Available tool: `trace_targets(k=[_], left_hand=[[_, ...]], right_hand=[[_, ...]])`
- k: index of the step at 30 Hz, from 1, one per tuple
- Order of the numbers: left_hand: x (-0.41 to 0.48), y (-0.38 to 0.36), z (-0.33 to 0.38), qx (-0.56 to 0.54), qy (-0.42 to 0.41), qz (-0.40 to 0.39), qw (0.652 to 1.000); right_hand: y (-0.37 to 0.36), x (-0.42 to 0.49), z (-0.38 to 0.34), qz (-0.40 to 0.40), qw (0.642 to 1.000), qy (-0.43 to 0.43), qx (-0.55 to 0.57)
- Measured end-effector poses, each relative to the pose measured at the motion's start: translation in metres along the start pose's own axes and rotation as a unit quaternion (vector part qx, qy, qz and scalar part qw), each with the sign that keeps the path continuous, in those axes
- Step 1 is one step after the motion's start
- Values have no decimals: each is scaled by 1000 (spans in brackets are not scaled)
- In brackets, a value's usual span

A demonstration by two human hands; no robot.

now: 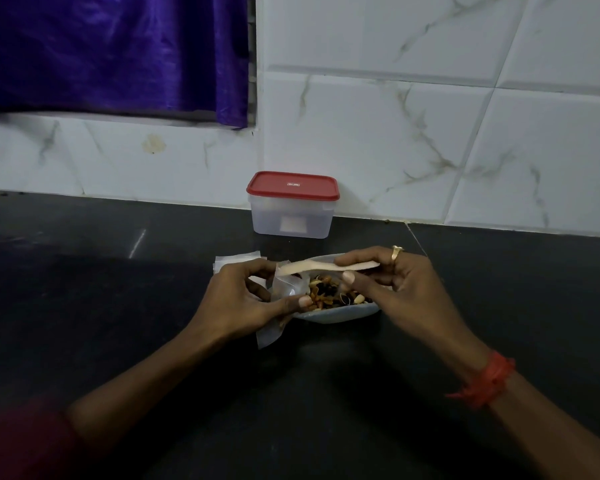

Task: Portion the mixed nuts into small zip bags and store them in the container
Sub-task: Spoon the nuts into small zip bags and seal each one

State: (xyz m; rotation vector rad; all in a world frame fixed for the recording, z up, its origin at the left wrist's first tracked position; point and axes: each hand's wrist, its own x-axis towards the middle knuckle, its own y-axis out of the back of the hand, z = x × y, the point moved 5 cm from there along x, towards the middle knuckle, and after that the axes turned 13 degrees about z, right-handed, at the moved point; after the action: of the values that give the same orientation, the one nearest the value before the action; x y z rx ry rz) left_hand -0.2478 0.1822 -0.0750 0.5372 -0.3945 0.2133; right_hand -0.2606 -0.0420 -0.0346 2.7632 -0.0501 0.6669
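A pale plate [336, 315] of mixed nuts [326, 296] sits on the dark counter in front of me. My left hand [246, 303] pinches a small clear zip bag [286, 289] at the plate's left edge, and the bag's lower end hangs down toward me. My right hand [402, 285] pinches a white spoon [312, 267] between thumb and fingers. The spoon lies level above the nuts with its tip at the bag's mouth. A clear container [291, 220] with a red lid [292, 185] stands shut behind the plate, against the wall.
A small stack of spare clear zip bags [236, 259] lies on the counter just behind my left hand. The white tiled wall [430, 133] borders the black counter [118, 289] at the back. A purple curtain [111, 53] hangs at the upper left.
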Motion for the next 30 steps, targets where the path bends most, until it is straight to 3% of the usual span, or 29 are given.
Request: trace_targets(k=[7,10,14,17,21,26,30], left_hand=[[0,-1,-4,-12,18,12,1000],[1,-1,-7,-24,28,16,999],[1,0,-8,-56,34,20,998],[0,-1,-5,-63,43,11,997],[0,-2,-4,-63,45,-3,997],[1,-2,-7,-71,54,-9,996],[2,-1,-5,-76,59,-10,995]], right_hand=[[3,3,1,19,997,-1,76],[14,6,1,90,993,34,66],[35,8,1,175,955,195,-139],[32,10,15,147,909,267,-283],[25,15,36,73,936,178,-295],[28,17,34,86,968,114,-207],[29,15,38,95,971,99,-195]])
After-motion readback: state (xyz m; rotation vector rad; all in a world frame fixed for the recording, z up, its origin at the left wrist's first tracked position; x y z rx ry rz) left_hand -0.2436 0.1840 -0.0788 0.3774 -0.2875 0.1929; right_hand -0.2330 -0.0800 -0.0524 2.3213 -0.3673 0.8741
